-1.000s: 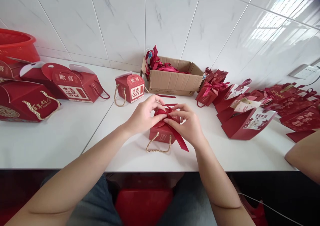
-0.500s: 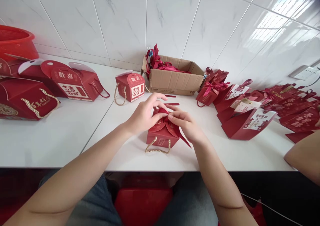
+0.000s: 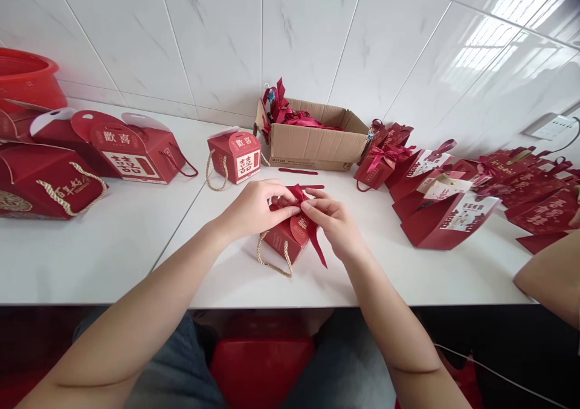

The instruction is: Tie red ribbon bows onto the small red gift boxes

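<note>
A small red gift box (image 3: pixel 283 238) with a twisted gold cord handle stands on the white table in front of me, turned at an angle. On its top sits a red ribbon (image 3: pixel 316 240), one tail hanging down the right side. My left hand (image 3: pixel 265 206) pinches the ribbon from the left, thumb against fingers. From the right, my right hand (image 3: pixel 333 218) pinches the same ribbon, its thumb and index meeting near the knot. Fingers hide part of the ribbon and the box top. Two flat red strips (image 3: pixel 298 171) lie just beyond the box.
A cardboard box (image 3: pixel 312 146) of red ribbons stands against the wall. Another small red box (image 3: pixel 235 155) is left of it. Larger red boxes (image 3: pixel 131 149) and a red basin (image 3: pixel 31 77) are at left. Several red gift bags (image 3: pixel 446 225) fill the right, near another person's arm (image 3: pixel 550 279).
The gift box has turned, its front corner swinging left, and the ribbon tail now hangs more steeply. Both hands have stayed on the ribbon, and my left fingers have curled in.
</note>
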{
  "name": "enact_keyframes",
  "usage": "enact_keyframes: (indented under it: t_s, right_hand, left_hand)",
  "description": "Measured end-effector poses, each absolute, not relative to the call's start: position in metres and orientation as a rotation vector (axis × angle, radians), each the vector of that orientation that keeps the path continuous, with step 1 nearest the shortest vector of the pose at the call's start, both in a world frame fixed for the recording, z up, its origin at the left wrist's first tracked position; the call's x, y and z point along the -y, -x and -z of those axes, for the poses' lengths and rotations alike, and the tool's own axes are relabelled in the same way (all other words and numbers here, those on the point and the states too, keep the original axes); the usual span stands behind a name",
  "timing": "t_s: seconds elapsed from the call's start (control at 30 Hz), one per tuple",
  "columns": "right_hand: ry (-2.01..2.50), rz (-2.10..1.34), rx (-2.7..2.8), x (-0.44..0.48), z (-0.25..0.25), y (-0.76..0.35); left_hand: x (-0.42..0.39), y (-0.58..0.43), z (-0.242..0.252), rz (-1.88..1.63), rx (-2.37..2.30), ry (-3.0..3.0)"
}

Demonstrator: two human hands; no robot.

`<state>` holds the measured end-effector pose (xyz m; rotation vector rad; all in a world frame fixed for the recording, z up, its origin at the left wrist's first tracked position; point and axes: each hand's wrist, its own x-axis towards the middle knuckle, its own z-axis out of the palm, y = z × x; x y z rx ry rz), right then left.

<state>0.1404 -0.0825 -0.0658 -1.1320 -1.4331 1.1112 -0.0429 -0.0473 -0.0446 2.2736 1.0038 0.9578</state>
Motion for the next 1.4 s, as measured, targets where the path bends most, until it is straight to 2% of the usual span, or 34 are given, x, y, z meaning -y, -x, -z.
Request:
enact_keyframes:
  t_s: [0.2,0.37,0.6,0.77,0.9,1.07,1.2,1.4]
  right_hand:
    - [1.157,-1.024,1.583,0.086,0.061,-0.147]
    - [1.254,-0.813,1.53,0.077,0.059,-0.166]
    - [1.006,-0.588,2.02,0.066,0.064,-0.18]
    - [0.954,-0.281,2.038,0.078,0.05,-0.192]
    - [0.9,-0.441,2.016,0.086,0.04,-0.203]
    - [1.074,-0.563,1.604,0.075,0.05,-0.185]
    - [0.99,-0.723,1.769,0.07,0.059,-0.163]
    - [0.876,-0.582,1.911,0.074,0.058,-0.164]
  left_hand:
    - [0.039,0.045,0.051,-0.985,-0.959,-2.253]
    - [0.038,0.044,0.052,-0.951,-0.912,-2.239]
    - [0.039,0.043,0.051,-0.851,-0.758,-2.207]
    - [0.04,0.044,0.051,-0.902,-0.758,-2.25]
    - [0.041,0.044,0.051,-0.9,-0.757,-2.278]
    - [0.043,0.043,0.049,-0.886,-0.739,-2.337]
    - [0.044,0.043,0.048,-0.897,-0.745,-2.408]
    - [0.043,0.047,0.049,-0.987,-0.73,-2.522]
